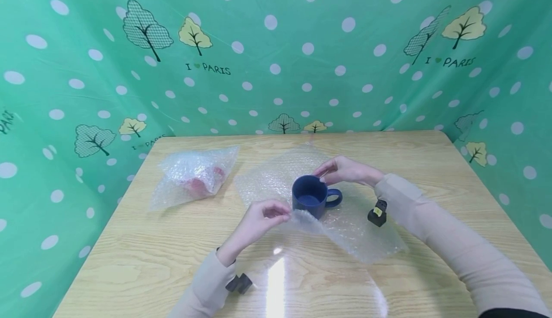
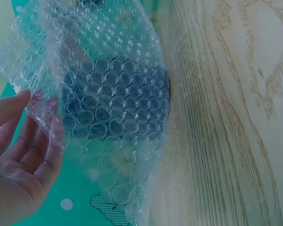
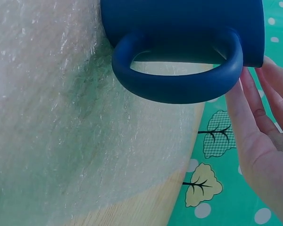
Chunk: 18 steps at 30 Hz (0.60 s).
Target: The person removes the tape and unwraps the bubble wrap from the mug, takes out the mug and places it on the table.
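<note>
A dark blue mug stands upright on a sheet of bubble wrap, its handle pointing right. My left hand pinches the near edge of the sheet, which is lifted against the mug's front. Through the raised bubble wrap in the left wrist view, the mug shows as a dark shape. My right hand holds the mug's rim at the far right, thumb and fingertips right at it. In the right wrist view the mug's handle is close by, with the right hand beside it.
A bubble-wrapped bundle with something reddish inside lies at the table's left. The wooden table ends at a green dotted curtain at the back and sides. Loose wrap spreads rightward under the right forearm.
</note>
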Available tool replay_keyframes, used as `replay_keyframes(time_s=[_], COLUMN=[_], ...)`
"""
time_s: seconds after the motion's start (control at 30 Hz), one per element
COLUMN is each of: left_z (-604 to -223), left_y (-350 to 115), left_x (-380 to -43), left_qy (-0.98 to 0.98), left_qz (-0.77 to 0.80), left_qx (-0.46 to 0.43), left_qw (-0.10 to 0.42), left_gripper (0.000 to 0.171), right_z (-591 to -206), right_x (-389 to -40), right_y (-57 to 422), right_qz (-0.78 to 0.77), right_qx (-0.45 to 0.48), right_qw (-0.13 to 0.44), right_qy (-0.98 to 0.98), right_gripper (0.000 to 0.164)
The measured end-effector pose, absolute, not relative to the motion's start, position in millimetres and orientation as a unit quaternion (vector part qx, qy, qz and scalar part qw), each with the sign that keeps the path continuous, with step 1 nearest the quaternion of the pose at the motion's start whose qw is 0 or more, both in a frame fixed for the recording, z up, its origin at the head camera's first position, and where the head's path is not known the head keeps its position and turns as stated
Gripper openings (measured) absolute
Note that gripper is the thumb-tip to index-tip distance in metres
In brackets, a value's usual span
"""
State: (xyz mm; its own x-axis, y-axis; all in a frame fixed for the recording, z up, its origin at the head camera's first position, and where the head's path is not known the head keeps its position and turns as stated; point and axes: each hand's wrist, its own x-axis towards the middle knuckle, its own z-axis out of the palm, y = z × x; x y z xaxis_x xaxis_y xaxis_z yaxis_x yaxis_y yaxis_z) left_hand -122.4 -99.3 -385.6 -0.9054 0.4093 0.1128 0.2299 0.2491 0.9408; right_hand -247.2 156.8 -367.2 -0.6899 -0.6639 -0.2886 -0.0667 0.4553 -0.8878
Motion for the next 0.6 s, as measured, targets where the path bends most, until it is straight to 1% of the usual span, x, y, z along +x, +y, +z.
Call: replay_keyframes(time_s=[0.07, 0.4, 0.6], left_z=[-391.1, -392.9, -391.8], left_y=[-101.2, -107.6, -110.2], left_x=[-123.6, -120.1, -117.9], left_qy=[0.79, 0.804, 0.809], left_qz=[0.571, 0.536, 0.517], left_qx=[0.208, 0.239, 0.256], left_qw=[0.081, 0.095, 0.116], left_gripper=[0.017, 0.015, 0.014], right_z=[-367.6, -368.1, -369.0], right_x=[-247.3, -246.7, -247.1], right_y=[156.9, 157.0, 157.4], right_qz=[-0.471, -0.484, -0.482], right_qx=[-0.23, -0.229, -0.228], right_qw=[0.32, 0.32, 0.321], right_qy=[0.789, 0.782, 0.782], right_gripper=[0.036, 0.035, 0.036])
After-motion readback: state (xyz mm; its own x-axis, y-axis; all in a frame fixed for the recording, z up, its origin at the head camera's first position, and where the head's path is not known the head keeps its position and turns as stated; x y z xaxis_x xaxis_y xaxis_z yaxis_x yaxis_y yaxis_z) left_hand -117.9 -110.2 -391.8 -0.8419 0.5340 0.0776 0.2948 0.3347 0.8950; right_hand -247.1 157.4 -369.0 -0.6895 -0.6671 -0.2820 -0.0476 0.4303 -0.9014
